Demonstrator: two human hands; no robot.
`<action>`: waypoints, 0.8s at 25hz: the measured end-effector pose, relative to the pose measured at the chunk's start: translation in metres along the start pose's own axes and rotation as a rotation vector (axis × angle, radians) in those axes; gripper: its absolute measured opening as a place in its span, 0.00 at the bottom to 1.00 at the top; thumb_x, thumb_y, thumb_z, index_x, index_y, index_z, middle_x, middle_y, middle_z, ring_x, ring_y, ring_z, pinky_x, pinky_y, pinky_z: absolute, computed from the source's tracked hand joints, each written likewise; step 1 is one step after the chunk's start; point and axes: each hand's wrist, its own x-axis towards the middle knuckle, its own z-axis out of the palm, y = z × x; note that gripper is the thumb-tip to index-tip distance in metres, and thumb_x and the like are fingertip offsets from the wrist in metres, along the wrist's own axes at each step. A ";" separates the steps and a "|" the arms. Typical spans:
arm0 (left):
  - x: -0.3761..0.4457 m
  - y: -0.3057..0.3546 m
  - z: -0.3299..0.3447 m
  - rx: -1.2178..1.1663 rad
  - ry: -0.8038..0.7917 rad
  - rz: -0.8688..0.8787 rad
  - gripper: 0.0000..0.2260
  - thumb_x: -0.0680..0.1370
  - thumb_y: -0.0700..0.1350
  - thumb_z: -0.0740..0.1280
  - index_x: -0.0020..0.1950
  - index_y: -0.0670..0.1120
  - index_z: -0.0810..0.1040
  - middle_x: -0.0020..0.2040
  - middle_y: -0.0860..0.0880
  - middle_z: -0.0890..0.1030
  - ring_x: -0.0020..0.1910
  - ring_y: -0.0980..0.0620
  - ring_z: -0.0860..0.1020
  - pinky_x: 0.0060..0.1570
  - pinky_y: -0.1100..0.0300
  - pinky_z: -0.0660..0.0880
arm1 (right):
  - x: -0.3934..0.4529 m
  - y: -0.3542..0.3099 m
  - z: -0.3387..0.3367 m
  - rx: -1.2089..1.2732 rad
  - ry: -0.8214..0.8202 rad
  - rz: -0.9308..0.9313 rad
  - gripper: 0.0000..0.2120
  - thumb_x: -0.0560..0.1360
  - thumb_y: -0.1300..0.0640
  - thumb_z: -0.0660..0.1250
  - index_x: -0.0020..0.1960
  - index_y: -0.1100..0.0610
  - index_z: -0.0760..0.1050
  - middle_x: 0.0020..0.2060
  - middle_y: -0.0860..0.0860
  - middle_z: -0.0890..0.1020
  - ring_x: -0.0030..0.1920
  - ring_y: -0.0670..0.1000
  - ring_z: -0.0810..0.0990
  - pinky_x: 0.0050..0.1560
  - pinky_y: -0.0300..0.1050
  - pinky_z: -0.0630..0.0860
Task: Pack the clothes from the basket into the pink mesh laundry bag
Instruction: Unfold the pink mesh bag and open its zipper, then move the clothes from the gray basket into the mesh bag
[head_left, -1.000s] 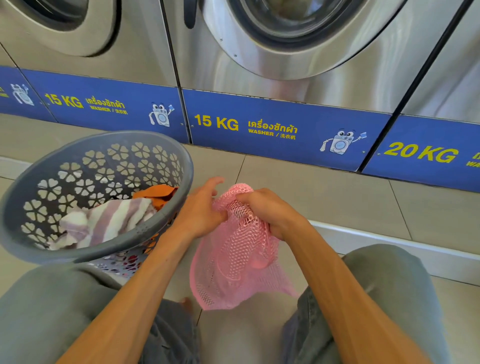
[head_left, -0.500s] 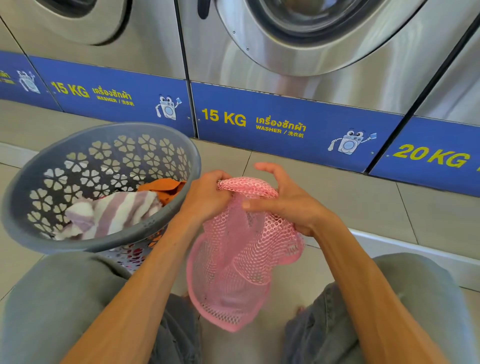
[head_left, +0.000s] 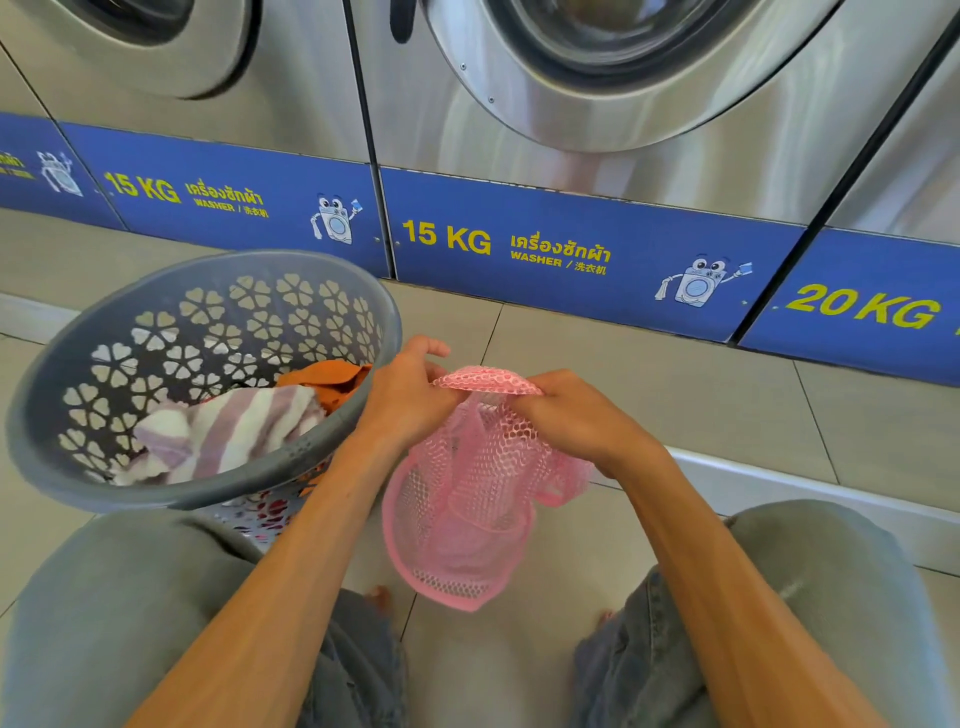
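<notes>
Both hands hold the pink mesh laundry bag (head_left: 467, 499) by its top edge: the left hand (head_left: 405, 400) and the right hand (head_left: 576, 415) have their fingers pinched shut on the mesh, and the bag hangs between the knees above the tiled floor (head_left: 649, 395). Just left, the grey basket (head_left: 171, 496) holds a striped cloth (head_left: 228, 431) and an orange garment (head_left: 332, 379).

steel washers (head_left: 597, 104) | blue 15 KG panel (head_left: 571, 249) | beige floor tiles (head_left: 649, 395)
</notes>
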 end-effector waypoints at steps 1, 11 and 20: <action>0.000 -0.001 0.003 0.012 0.015 0.005 0.21 0.72 0.54 0.74 0.61 0.51 0.73 0.49 0.52 0.80 0.47 0.52 0.79 0.41 0.58 0.74 | 0.000 0.000 -0.001 0.056 0.009 0.032 0.12 0.77 0.57 0.63 0.40 0.59 0.80 0.37 0.56 0.83 0.38 0.55 0.78 0.41 0.48 0.70; -0.001 -0.004 0.009 0.273 0.099 -0.111 0.19 0.72 0.64 0.68 0.57 0.54 0.76 0.51 0.49 0.82 0.50 0.47 0.80 0.47 0.50 0.79 | 0.004 -0.002 -0.004 0.420 -0.084 0.162 0.10 0.78 0.55 0.69 0.47 0.62 0.83 0.39 0.59 0.87 0.36 0.58 0.85 0.42 0.51 0.81; 0.011 -0.018 -0.039 -0.068 0.016 0.012 0.10 0.73 0.45 0.72 0.52 0.53 0.77 0.40 0.53 0.84 0.40 0.50 0.85 0.46 0.47 0.82 | 0.028 -0.021 0.024 0.530 -0.088 0.236 0.23 0.81 0.43 0.61 0.63 0.61 0.79 0.46 0.57 0.87 0.41 0.55 0.85 0.43 0.47 0.80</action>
